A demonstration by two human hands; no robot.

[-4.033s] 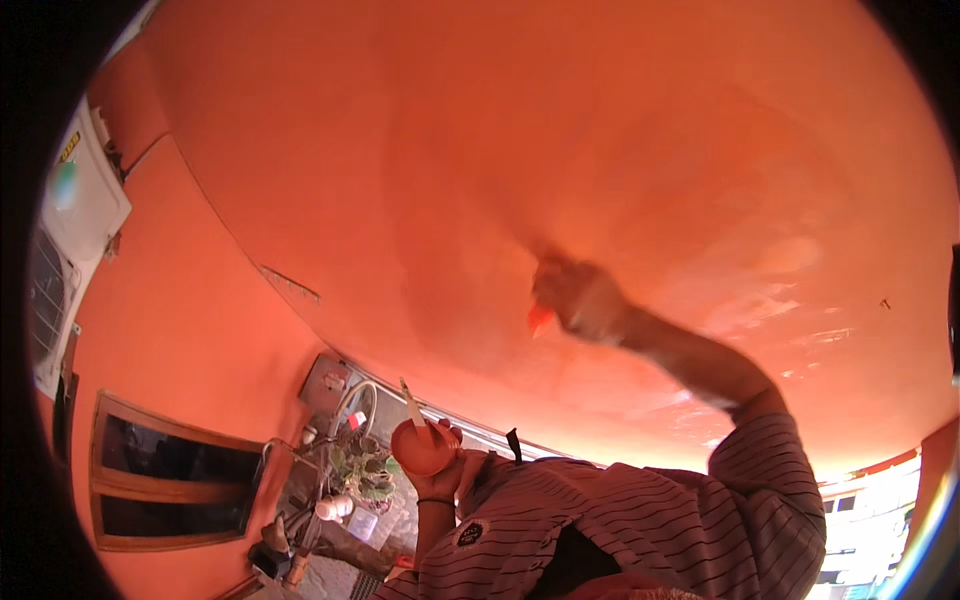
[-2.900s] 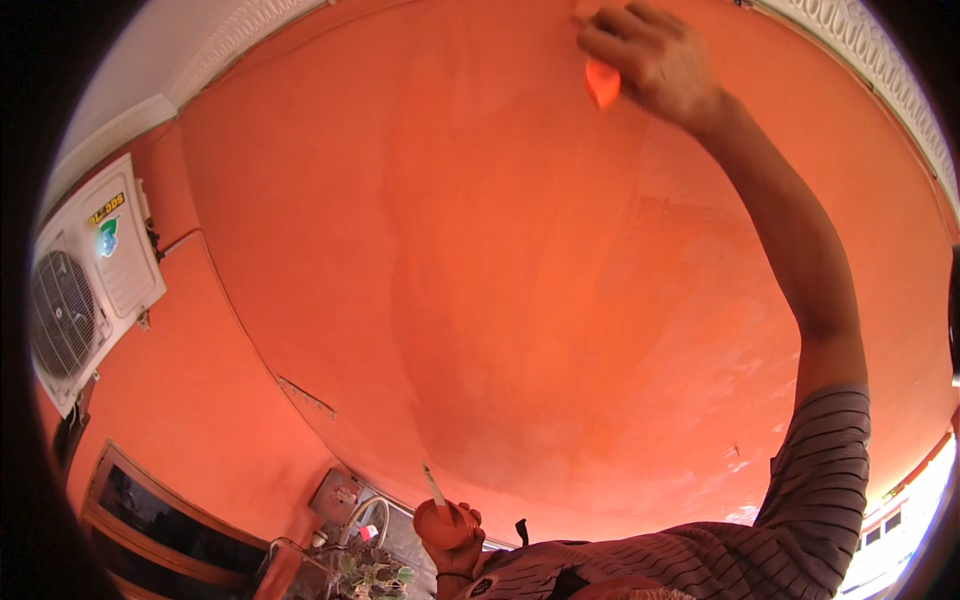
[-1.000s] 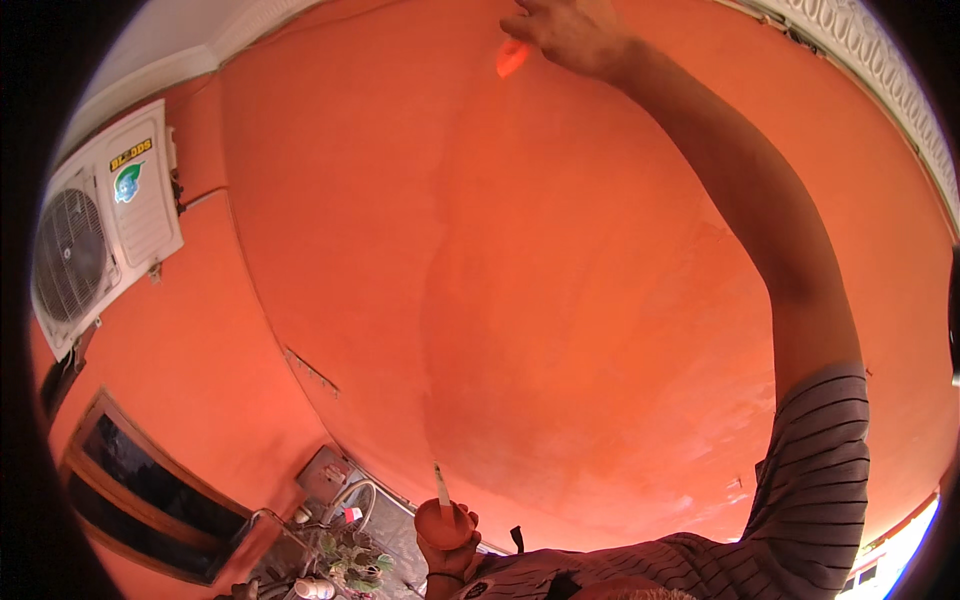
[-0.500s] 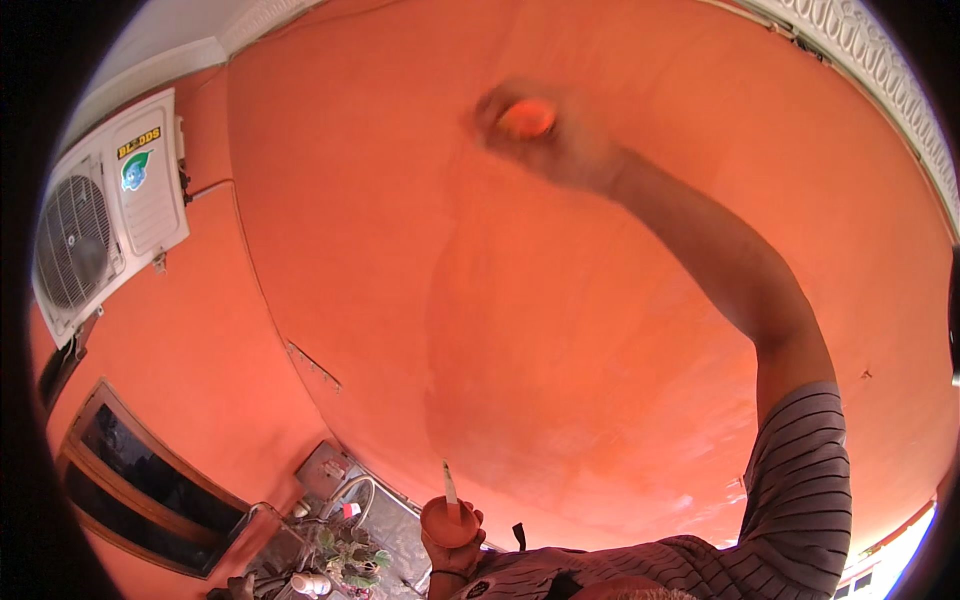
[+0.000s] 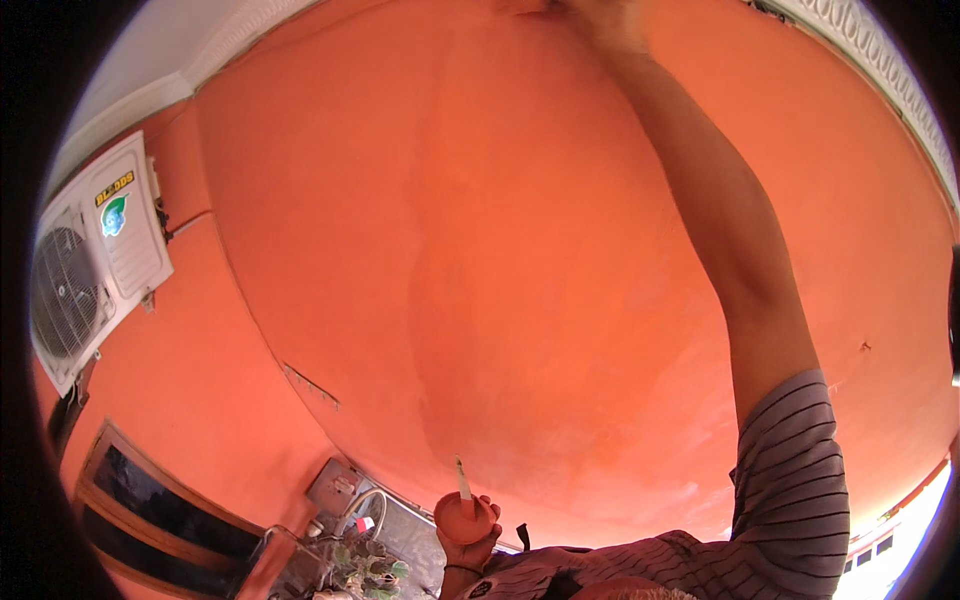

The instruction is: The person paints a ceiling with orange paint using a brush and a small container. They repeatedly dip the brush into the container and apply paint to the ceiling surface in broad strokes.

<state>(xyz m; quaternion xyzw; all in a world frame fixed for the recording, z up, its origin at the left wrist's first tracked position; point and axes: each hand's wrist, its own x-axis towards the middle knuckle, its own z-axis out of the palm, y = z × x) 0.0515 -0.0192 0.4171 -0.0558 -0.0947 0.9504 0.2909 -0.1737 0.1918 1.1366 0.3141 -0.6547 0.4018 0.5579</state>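
Down at the lower middle, my left hand point(image 5: 472, 552) is wrapped round a small orange bowl point(image 5: 462, 522). A thin, pale, flat-handled tool point(image 5: 464, 486) stands up out of it; its lower end is coated in orange. My right arm reaches high across the orange wall point(image 5: 540, 290). At the upper edge of the picture my right hand point(image 5: 612, 22) is partly cut off, its fingers curled close to the wall. What it holds is hidden now. Over the wall's middle runs a faint vertical boundary between slightly different orange tones, with streaky patches to its right.
An outdoor air-conditioner unit point(image 5: 100, 260) hangs on the left wall above a wood-framed window point(image 5: 165, 505). Potted plants point(image 5: 365, 568) and a curved pale pipe point(image 5: 370, 500) stand at lower left. White moulding point(image 5: 880, 70) borders the wall's upper right.
My right hand has risen to the upper edge of the picture; the bright orange rounded thing in it has gone out of sight. My left hand still holds the bowl.
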